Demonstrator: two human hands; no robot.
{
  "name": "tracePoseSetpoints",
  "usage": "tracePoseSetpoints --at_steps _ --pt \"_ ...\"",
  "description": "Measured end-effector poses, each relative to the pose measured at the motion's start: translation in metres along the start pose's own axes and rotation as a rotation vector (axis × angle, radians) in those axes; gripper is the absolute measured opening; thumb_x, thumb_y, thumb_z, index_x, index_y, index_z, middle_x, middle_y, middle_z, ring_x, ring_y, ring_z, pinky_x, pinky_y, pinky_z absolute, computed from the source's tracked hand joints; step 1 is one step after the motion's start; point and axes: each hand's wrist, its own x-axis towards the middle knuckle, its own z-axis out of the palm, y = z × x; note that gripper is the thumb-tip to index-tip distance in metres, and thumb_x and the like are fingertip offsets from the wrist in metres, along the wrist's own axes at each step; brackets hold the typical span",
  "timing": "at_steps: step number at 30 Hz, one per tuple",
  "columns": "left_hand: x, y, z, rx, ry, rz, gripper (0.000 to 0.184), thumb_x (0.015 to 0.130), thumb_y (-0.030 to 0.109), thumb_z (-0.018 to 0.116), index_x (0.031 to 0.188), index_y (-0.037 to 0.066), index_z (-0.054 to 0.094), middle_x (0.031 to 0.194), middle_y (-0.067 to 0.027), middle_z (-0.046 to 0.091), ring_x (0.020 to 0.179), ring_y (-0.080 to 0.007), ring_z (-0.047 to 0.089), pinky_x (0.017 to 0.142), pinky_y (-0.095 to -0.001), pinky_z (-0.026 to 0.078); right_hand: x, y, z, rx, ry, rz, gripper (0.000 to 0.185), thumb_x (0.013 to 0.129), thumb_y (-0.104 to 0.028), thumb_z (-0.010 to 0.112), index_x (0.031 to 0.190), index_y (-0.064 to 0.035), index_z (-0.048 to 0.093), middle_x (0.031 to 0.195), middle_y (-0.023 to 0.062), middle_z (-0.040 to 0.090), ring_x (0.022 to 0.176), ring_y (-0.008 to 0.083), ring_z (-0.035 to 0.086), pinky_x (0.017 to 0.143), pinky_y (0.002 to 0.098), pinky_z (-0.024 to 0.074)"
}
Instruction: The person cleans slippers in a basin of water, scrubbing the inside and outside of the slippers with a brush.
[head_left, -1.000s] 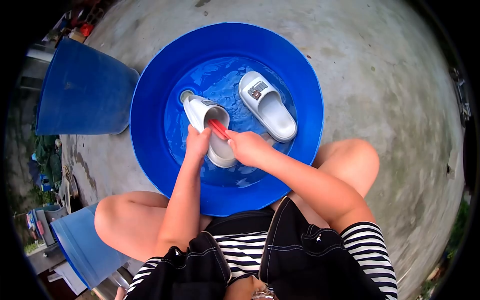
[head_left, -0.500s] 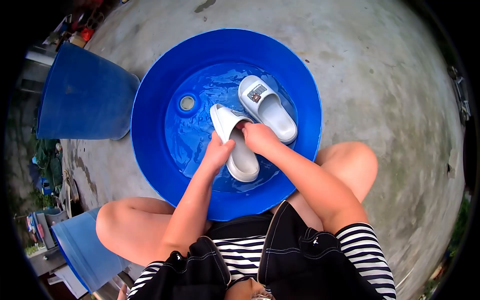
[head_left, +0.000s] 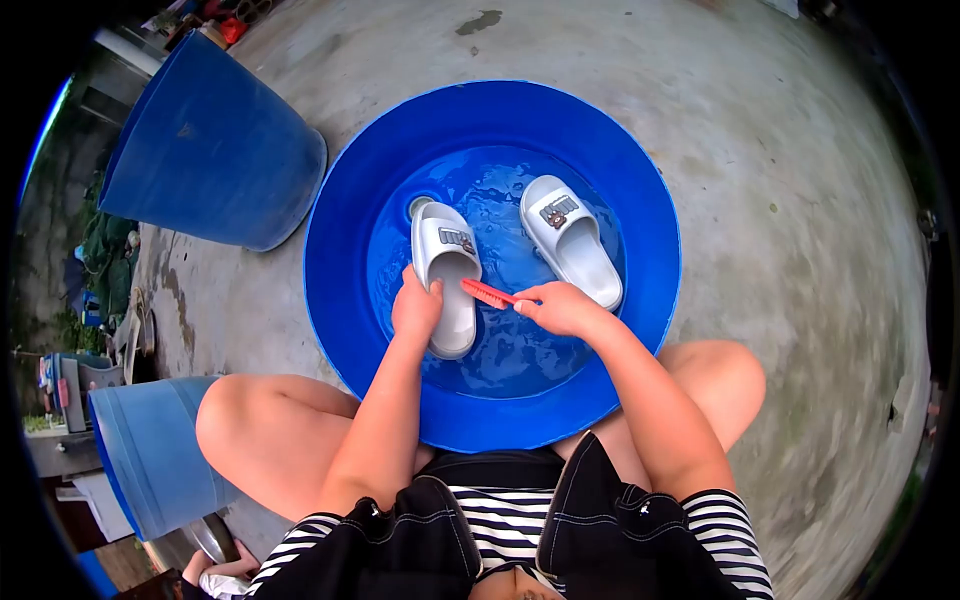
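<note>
My left hand [head_left: 418, 305] grips the left edge of a white slide sandal [head_left: 457, 325], its thumb over the rim near the middle. That sandal is held over the shallow water in a round blue tub [head_left: 345, 335], toe pointing away from me. In my right hand [head_left: 560, 306] is a red scrubbing brush [head_left: 487, 293], pinched by its handle. The brush head lies close by the sandal's right edge, bristles facing down; whether it touches cannot be told. A second white slide sandal [head_left: 590, 262], with the same grey decoration on its strap, rests at the tub's right side.
A large dark blue bucket [head_left: 215, 150] stands beyond the tub's left side. Nearer on the left is a lighter blue barrel [head_left: 165, 455]. Grey concrete floor [head_left: 780, 250] surrounds the tub. My bent knees flank it. Part of another person [head_left: 225, 570] shows at lower left.
My right hand has come out of the sandal's strap opening, and the red brush now shows in it. The held sandal has turned more upright, strap decoration facing up. The view has shifted.
</note>
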Motion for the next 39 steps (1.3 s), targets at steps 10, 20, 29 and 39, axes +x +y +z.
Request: tracePoseSetpoints --at_steps 10,20,29,39 --pt "0.008 -0.015 -0.009 0.433 0.008 -0.139 0.079 0.093 0.029 0.068 0.162 0.025 0.029 0.142 -0.0250 0.049 0.128 -0.0439 0.049 0.109 -0.0500 0.040 -0.003 0.010 -0.013 -0.451 0.112 0.230 0.032 0.096 -0.030 0.066 0.113 -0.0036 0.071 0.112 0.0156 0.074 0.108 0.0326 0.070 0.089 0.0447 0.0557" --pt "0.003 -0.014 0.036 -1.115 -0.162 -0.304 0.061 0.095 0.040 0.070 0.134 -0.004 0.053 0.127 -0.0181 0.060 0.111 -0.0266 0.060 0.103 -0.0417 0.044 0.016 0.006 0.010 -0.346 0.274 0.228 0.037 0.096 -0.028 0.066 0.123 -0.0023 0.062 0.112 0.0202 0.073 0.106 0.0367 0.070 0.090 0.0463 0.0557" --pt "0.017 -0.025 0.045 -1.282 -0.253 -0.259 0.034 0.095 0.012 0.062 0.127 0.003 0.055 0.117 -0.0118 0.066 0.110 -0.0257 0.065 0.101 -0.0423 0.050 0.001 -0.012 0.024 -0.246 0.475 -0.032 0.045 0.097 -0.027 0.065 0.136 -0.0071 0.056 0.099 0.0226 0.070 0.090 0.0406 0.070 0.081 0.0503 0.0556" --pt "-0.002 -0.008 0.058 -1.351 -0.319 -0.280 0.033 0.091 0.011 0.057 0.123 0.006 0.055 0.116 -0.0092 0.066 0.107 -0.0245 0.065 0.095 -0.0431 0.053 0.018 0.005 0.035 -0.216 0.562 -0.100 0.039 0.096 -0.029 0.065 0.135 -0.0265 0.065 0.089 0.0182 0.067 0.084 0.0368 0.069 0.078 0.0483 0.0552"
